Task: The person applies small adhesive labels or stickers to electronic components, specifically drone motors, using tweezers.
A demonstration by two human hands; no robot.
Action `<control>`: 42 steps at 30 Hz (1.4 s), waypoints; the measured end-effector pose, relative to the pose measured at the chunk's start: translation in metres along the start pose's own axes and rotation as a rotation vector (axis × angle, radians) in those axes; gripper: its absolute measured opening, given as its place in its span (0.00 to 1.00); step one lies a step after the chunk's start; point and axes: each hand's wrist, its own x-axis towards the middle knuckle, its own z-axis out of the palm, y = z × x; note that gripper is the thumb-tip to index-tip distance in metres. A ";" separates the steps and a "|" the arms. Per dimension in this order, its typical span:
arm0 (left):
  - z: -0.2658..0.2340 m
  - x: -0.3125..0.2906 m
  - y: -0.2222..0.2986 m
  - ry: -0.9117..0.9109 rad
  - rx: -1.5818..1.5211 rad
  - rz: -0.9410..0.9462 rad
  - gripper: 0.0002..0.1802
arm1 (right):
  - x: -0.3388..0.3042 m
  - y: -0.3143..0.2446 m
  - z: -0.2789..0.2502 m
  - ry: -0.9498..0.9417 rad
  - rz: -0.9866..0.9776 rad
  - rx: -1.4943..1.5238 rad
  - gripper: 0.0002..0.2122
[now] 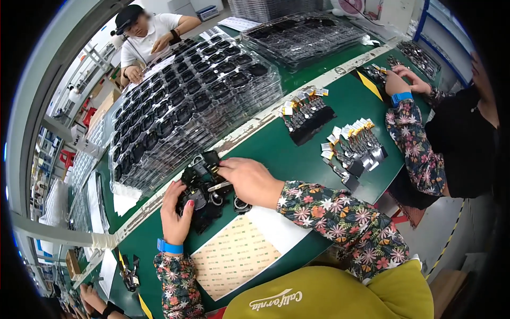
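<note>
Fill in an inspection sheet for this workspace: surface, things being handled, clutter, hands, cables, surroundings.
Surface: green tabletop, crossed by a worn pale strip.
Things handled: black plastic parts, bunched together; slim pale tool.
Clutter: patterned cream sheet beside white paper; stacked clear trays bearing dark parts; two groups of small components with pale tabs, the far group and the near group.
Hands: left hand touches the black parts, grip unclear; right hand holds the tool.
Cables: pale loops among the parts, nature unclear.
Surroundings: co-worker in white across the table; another in floral sleeves at right.
</note>
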 end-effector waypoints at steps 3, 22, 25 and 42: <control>-0.003 -0.001 0.004 0.006 -0.024 -0.032 0.19 | -0.001 -0.009 -0.018 0.041 -0.083 -0.124 0.13; 0.016 -0.051 0.105 -0.577 0.002 0.339 0.20 | -0.128 0.055 -0.139 0.198 0.609 -0.735 0.15; 0.015 -0.047 0.101 -0.545 -0.033 0.374 0.20 | -0.123 0.039 -0.121 0.209 0.479 -0.741 0.16; 0.057 0.007 0.115 -0.188 0.394 0.228 0.15 | -0.129 -0.041 -0.100 -0.070 0.254 -0.292 0.08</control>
